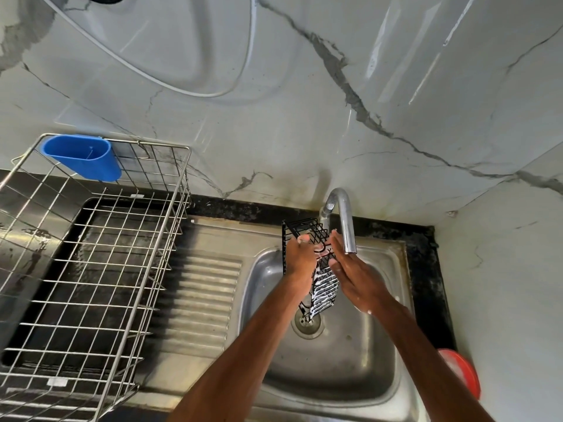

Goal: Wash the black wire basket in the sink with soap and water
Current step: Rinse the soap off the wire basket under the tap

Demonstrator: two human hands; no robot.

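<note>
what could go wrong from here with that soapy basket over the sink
1. The black wire basket is sudsy and only the left hand grips it, near its top; the right hand lies flat against it. It might slip and drop into the sink, onto the drain.
2. The faucet spout hangs right beside the right hand's fingers and the basket's top, so rubbing upward could knock knuckles or wire against it.

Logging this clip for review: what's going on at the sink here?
A person holds a black basket upright over the sink, by the tap. The left hand grips its upper part; the right hand lies flat against its side, fingers straight. White suds cover the basket's lower half. Whether water is running, I can't tell.
</note>
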